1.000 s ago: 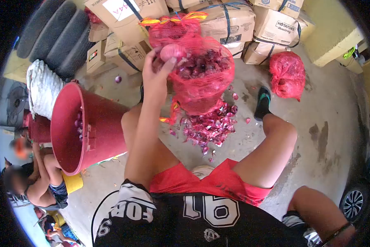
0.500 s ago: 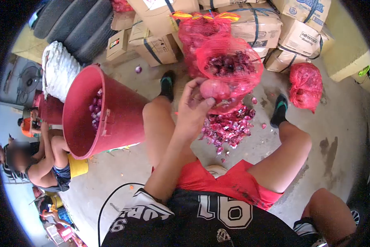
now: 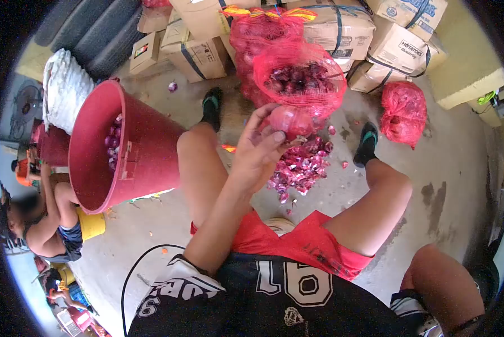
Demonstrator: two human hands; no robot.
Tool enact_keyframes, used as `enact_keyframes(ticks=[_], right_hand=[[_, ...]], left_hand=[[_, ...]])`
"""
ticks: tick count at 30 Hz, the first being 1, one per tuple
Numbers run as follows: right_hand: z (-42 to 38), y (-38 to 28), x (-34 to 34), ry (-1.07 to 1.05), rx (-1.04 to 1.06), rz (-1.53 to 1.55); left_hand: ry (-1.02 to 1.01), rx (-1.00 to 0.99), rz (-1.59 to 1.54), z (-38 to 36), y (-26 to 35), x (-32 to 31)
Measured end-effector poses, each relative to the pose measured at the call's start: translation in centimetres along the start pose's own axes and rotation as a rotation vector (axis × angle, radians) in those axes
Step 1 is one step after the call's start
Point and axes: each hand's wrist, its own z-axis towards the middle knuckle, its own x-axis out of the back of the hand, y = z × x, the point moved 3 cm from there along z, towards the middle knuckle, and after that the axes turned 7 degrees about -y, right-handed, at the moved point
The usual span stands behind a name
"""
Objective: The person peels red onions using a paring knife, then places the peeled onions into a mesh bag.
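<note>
My left hand [image 3: 259, 147] is raised in front of me, with its thumb and fingers closed around a red onion [image 3: 290, 121]. Just beyond it, an open red mesh bag [image 3: 329, 100] bulges with dark red onions [image 3: 298, 78]. Below the hand, a heap of purple-red onion skins [image 3: 301, 171] lies on the concrete floor between my feet. My right arm bends at the lower right edge of the view, and its hand is out of sight.
A large red tub [image 3: 151, 149] with onions [image 3: 114, 143] inside tilts at my left. Tied mesh sacks [image 3: 403, 115] and strapped cardboard boxes [image 3: 207, 56] stand ahead. Tires [image 3: 97, 42] lean at the upper left. A co-worker [image 3: 44, 224] sits at the left.
My view has shifted slightly, so the surroundings appear further left. My left hand still holds the onion, now a little lower against the open mesh bag.
</note>
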Motion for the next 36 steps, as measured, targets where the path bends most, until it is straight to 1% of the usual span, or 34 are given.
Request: enact_keyframes(ticks=[2, 5, 6, 9, 11, 12, 13, 14, 15, 17, 18, 20, 21, 23, 24, 26, 29, 30, 33, 36], right_hand=[[0.1, 0.1, 0.0, 0.012, 0.006, 0.015], [0.1, 0.0, -0.4, 0.022, 0.004, 0.012], [0.1, 0.1, -0.5, 0.037, 0.008, 0.019], [-0.1, 0.3, -0.1, 0.084, 0.003, 0.036], [-0.5, 0.5, 0.5, 0.16, -0.003, 0.049], [-0.8, 0.4, 1.0, 0.211, -0.009, 0.054], [-1.3, 0.4, 1.2, 0.309, -0.044, 0.098], [-2.0, 0.5, 1.7, 0.394, -0.063, 0.105], [-2.6, 0.7, 1.6, 0.507, -0.111, 0.16], [-4.1, 1.7, 0.2, 0.69, -0.281, 0.292], [-4.8, 2.3, -1.4, 0.757, -0.381, 0.363], [-5.3, 3.7, -6.1, 0.653, -0.63, 0.55], [-5.3, 4.1, -8.9, 0.563, -0.732, 0.642], [-4.9, 3.9, -14.2, 0.349, -0.824, 0.783], [-4.4, 3.4, -16.5, 0.253, -0.834, 0.83], [-3.1, 2.4, -19.6, 0.128, -0.788, 0.85], [-1.8, 1.8, -21.0, 0.134, -0.658, 0.736], [-1.8, 1.9, -21.0, 0.076, -0.699, 0.776], [-1.8, 2.3, -21.0, 0.062, -0.696, 0.765], [-2.0, 2.9, -21.5, 0.065, -0.628, 0.716]], left_hand=[[-0.009, 0.021, 0.0, -0.2, 0.0, 0.3], [0.012, 0.103, -0.12, -0.6, -0.6, 0.6], [-0.027, 0.109, -0.187, -0.5, -0.2, -0.5], [-0.039, 0.139, -0.287, -0.6, -0.3, -0.4], [-0.092, 0.105, -0.321, -0.6, 0.0, -0.8], [-0.139, 0.078, -0.368, -0.4, -0.4, -0.9], [-0.182, 0.054, -0.412, -0.3, -0.8, -1.0], [-0.184, 0.086, -0.27, -0.3, -1.0, -0.7], [-0.15, 0.106, -0.204, -0.4, -1.1, -0.5], [-0.091, 0.135, -0.08, -0.3, -1.1, -0.5], [-0.104, 0.122, -0.07, -0.2, -1.0, -0.5], [-0.127, 0.1, -0.046, -0.1, -0.8, -0.4], [-0.122, 0.093, -0.037, 0.0, -0.8, 0.0], [-0.105, 0.092, -0.011, -0.1, -0.9, 1.1], [-0.107, 0.086, 0.062, -0.2, -1.1, 1.7], [-0.105, 0.074, 0.209, -0.5, -1.5, 3.1], [-0.024, 0.13, 0.18, -1.0, -2.4, 4.8], [-0.016, 0.14, 0.181, -1.1, -2.3, 4.8], [-0.011, 0.171, 0.215, -1.3, -2.4, 4.8], [-0.036, 0.21, 0.299, -1.4, -2.6, 5.4]])
